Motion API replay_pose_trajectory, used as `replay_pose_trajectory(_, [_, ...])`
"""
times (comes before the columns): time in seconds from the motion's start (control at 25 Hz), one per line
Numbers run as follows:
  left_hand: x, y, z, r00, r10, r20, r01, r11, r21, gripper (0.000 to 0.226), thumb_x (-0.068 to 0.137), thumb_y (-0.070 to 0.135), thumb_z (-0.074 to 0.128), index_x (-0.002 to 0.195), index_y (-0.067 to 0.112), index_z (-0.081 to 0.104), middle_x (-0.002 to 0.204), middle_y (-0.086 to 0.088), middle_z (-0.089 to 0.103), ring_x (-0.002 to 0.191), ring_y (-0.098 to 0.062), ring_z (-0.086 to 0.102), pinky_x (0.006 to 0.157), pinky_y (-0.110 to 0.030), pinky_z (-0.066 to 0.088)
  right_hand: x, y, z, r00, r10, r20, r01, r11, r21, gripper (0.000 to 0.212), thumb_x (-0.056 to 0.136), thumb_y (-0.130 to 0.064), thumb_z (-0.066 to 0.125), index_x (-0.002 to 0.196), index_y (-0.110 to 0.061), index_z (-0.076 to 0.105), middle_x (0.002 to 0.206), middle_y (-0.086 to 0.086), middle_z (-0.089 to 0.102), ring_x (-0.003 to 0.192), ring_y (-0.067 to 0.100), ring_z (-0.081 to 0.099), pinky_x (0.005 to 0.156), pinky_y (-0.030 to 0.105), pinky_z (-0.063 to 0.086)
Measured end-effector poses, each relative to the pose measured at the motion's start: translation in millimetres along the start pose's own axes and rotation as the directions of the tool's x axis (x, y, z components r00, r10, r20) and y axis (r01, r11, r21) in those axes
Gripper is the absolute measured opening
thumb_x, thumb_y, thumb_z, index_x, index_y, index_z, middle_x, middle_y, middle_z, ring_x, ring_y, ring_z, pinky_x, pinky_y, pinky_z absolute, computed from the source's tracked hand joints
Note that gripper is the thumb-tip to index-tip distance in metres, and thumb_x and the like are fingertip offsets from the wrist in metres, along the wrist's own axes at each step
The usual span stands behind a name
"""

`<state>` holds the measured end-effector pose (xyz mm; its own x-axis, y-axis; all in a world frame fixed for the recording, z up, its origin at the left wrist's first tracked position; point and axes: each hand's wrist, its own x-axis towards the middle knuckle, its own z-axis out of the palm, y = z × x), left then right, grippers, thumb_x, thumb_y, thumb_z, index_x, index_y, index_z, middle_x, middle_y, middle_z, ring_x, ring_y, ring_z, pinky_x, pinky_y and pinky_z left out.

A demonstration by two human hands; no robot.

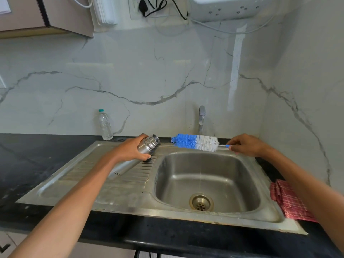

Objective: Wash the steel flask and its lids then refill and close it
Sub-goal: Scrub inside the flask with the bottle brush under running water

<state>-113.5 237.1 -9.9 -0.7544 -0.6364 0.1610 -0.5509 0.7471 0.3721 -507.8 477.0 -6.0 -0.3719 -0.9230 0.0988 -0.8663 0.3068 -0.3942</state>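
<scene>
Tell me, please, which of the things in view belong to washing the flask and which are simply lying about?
Belonging to the job:
steel flask, open-mouthed, in the left hand
bottle brush, held by its handle in the right hand
tap, a thin stream running
sink
dark lid-like piece on the drainboard, probably

Lying about:
plastic water bottle
red checked cloth

The left hand [130, 148] covers the middle of the steel flask [149, 144], so only its open neck and lower body show. A small dark object [148, 160] at the hand's five o'clock is mostly hidden; what it is cannot be told. The right hand [245, 146] conceals the bottle brush [195, 142] handle past its fingers [231, 147]. The red checked cloth [290, 200] lies partly behind the right forearm. At twelve o'clock, the frame edge cuts off the white appliance [232, 10] and plugs.
</scene>
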Motion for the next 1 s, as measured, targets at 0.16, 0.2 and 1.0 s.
replay_pose_trajectory(0.16, [31.8, 48.8, -1.5, 0.995, 0.057, 0.085, -0.061, 0.997, 0.048, 0.068, 0.082, 0.050, 0.078, 0.137, 0.031, 0.043, 0.109, 0.006, 0.065, 0.088, -0.012, 0.065, 0.070, -0.031, 0.050, -25.1, 14.3, 0.8, 0.993, 0.105, 0.045, -0.111, 0.979, 0.171, 0.011, 0.096, -0.019, 0.064, 0.095, -0.020, 0.075, 0.066, -0.004, 0.066, 0.051, 0.016, 0.050, 0.045, 0.023, 0.038])
replay_pose_trajectory(0.2, [40.9, 63.2, 1.3, 0.992, 0.063, 0.106, -0.071, 0.995, 0.068, 0.068, 0.083, 0.051, 0.077, 0.137, 0.030, 0.043, 0.111, 0.004, 0.064, 0.089, -0.014, 0.065, 0.070, -0.031, 0.050, -31.4, 17.3, 2.7, 0.988, 0.145, 0.055, -0.153, 0.971, 0.186, 0.013, 0.096, -0.018, 0.064, 0.089, -0.017, 0.074, 0.064, -0.001, 0.064, 0.048, 0.017, 0.045, 0.041, 0.022, 0.032])
replay_pose_trajectory(1.0, [122.5, 96.2, 142.3, 0.935, -0.112, 0.336, 0.078, 0.991, 0.113, 0.083, 0.078, 0.061, 0.073, 0.144, 0.020, 0.046, 0.145, -0.005, 0.055, 0.119, -0.025, 0.058, 0.100, -0.039, 0.048, -104.5, 43.6, 36.5, 0.909, 0.413, 0.057, -0.412, 0.870, 0.272, 0.029, 0.100, -0.025, 0.058, 0.103, 0.001, 0.070, 0.071, 0.008, 0.055, 0.057, 0.021, 0.048, 0.054, 0.032, 0.045])
